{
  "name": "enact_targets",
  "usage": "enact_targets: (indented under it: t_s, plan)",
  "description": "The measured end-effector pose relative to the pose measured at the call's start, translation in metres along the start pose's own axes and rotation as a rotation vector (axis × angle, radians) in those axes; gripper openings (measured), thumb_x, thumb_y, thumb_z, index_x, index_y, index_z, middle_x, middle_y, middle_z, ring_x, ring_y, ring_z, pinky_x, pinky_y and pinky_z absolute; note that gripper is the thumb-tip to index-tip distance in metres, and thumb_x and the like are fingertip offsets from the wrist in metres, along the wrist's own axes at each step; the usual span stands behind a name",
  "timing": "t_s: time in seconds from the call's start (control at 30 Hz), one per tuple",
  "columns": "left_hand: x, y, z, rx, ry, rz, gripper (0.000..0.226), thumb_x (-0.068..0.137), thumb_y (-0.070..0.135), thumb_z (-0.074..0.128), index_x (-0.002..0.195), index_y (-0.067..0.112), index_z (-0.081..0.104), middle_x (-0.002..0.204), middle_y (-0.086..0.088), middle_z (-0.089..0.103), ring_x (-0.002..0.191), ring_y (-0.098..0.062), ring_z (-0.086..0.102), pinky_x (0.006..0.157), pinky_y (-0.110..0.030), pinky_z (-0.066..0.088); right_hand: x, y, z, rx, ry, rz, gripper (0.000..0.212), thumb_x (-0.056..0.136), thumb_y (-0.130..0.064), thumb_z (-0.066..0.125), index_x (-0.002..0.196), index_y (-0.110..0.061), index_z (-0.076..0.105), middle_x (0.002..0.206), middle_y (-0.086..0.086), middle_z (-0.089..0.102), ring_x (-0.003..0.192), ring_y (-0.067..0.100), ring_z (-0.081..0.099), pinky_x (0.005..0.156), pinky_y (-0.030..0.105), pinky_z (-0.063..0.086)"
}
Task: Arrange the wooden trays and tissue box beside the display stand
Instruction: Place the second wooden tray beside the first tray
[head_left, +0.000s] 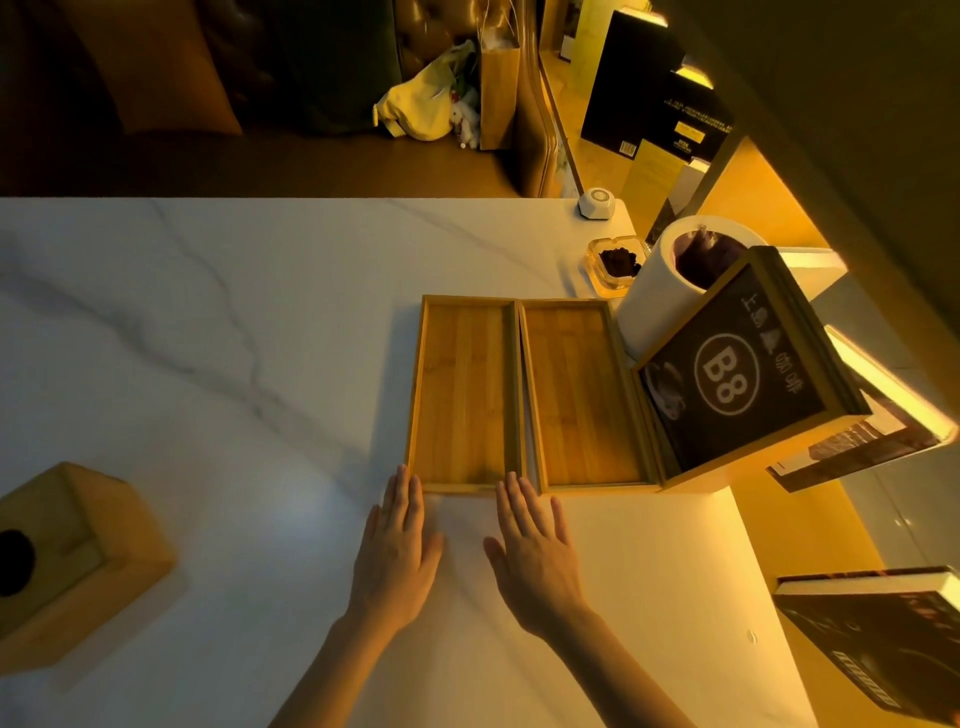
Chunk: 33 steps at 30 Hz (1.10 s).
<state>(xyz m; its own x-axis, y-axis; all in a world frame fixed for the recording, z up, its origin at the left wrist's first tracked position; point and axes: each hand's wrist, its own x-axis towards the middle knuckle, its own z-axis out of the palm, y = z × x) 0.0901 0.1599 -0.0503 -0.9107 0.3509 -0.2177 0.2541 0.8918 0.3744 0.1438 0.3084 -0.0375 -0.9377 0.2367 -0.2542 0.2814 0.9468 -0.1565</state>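
Two empty wooden trays lie side by side on the white marble table (208, 322). The left tray (465, 395) touches the right tray (582, 395), which sits against the wooden display stand (737, 379) with its dark "B8" sign. My left hand (397, 551) lies flat and empty, its fingertips at the left tray's near left corner. My right hand (535, 556) is flat too, fingertips at the same tray's near right corner. The wooden tissue box (67, 561) with a round dark hole stands apart at the table's near left.
Behind the stand are a white cylindrical bin (660, 280), a glass ashtray (615, 265) and a small white device (597, 202). Books (883, 639) lie on the lit shelf at right. A yellow bag (421, 104) sits on the floor beyond the table.
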Motion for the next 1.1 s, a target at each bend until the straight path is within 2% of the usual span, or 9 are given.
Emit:
enact_targets:
  t_s: [0.17,0.27,0.37,0.57,0.7,0.9,0.93,1.0,1.1]
  plan:
    - [0.0,0.0,0.004,0.001,0.013,0.011,0.081,0.081,0.062,-0.002,0.138,0.008,0.018,0.148,-0.015,0.026,0.131,-0.033,0.036,0.1,-0.041,0.033,-0.002,0.003,0.0,-0.001,-0.003,-0.021,0.063,0.091,-0.047,0.005,0.128,-0.018,0.048,0.133,0.001,0.055,0.126,0.019,0.038,0.107,0.036,-0.002]
    - [0.001,-0.001,0.004,0.002,0.026,0.035,0.083,0.079,0.064,-0.003,0.138,0.009,0.017,0.149,-0.014,0.022,0.133,-0.032,0.032,0.101,-0.038,0.023,-0.001,0.002,0.001,-0.003,0.032,-0.05,0.054,0.087,-0.047,0.027,0.128,-0.018,0.048,0.135,0.001,0.049,0.126,0.02,0.039,0.106,0.036,-0.001]
    - [0.0,-0.001,0.003,-0.032,0.047,0.045,0.084,0.078,0.066,-0.004,0.138,0.01,0.016,0.15,-0.011,0.017,0.133,-0.032,0.031,0.102,-0.041,0.03,-0.001,0.003,0.003,-0.002,0.064,-0.07,0.058,0.078,-0.047,0.045,0.127,-0.018,0.049,0.136,0.001,0.045,0.126,0.02,0.039,0.106,0.036,-0.002]
    - [-0.004,0.002,0.004,-0.067,0.057,0.072,0.077,0.082,0.062,0.003,0.137,0.011,0.02,0.144,-0.005,0.014,0.127,-0.035,0.04,0.095,-0.044,0.041,-0.004,0.01,0.002,-0.033,0.064,-0.073,0.058,0.076,-0.045,0.048,0.127,-0.017,0.049,0.132,0.003,0.055,0.126,0.02,0.039,0.107,0.035,-0.001]
    - [-0.007,0.003,0.007,-0.076,0.067,0.096,0.077,0.081,0.063,0.001,0.138,0.012,0.012,0.145,-0.004,0.01,0.13,-0.031,0.036,0.099,-0.037,0.028,-0.005,0.014,0.001,-0.031,0.071,-0.079,0.058,0.076,-0.044,0.048,0.127,-0.017,0.049,0.133,0.003,0.054,0.126,0.02,0.038,0.107,0.036,0.0]
    - [-0.009,0.003,0.011,-0.074,0.054,0.105,0.073,0.082,0.062,0.001,0.139,0.016,0.007,0.147,-0.004,0.008,0.133,-0.03,0.033,0.103,-0.04,0.021,-0.006,0.023,-0.001,-0.016,0.045,-0.115,0.061,0.076,-0.042,0.048,0.131,-0.017,0.043,0.138,0.003,0.047,0.13,0.024,0.034,0.106,0.038,-0.002]
    - [-0.009,0.003,0.011,-0.086,0.053,0.094,0.074,0.082,0.063,0.001,0.139,0.017,0.007,0.148,-0.004,0.008,0.133,-0.031,0.033,0.103,-0.039,0.024,-0.007,0.024,-0.002,0.001,0.03,-0.116,0.061,0.078,-0.041,0.047,0.133,-0.017,0.04,0.141,0.004,0.044,0.132,0.025,0.029,0.106,0.038,-0.005]
    - [-0.01,0.004,0.01,-0.118,0.051,0.078,0.069,0.084,0.06,0.009,0.139,0.018,0.007,0.149,-0.004,0.009,0.132,-0.033,0.034,0.1,-0.041,0.036,-0.007,0.025,-0.005,0.035,0.036,-0.149,0.06,0.086,-0.038,0.037,0.141,-0.017,0.022,0.15,0.002,0.016,0.138,0.029,0.003,0.104,0.035,-0.018]
    - [-0.011,0.005,0.008,-0.152,0.051,0.091,0.062,0.089,0.041,0.035,0.138,0.019,0.005,0.149,-0.002,0.003,0.133,-0.033,0.033,0.097,-0.042,0.046,-0.006,0.025,-0.006,0.085,0.022,-0.209,0.059,0.095,-0.035,0.03,0.143,-0.02,-0.001,0.144,-0.005,-0.018,0.135,0.026,-0.025,0.101,0.029,-0.032]
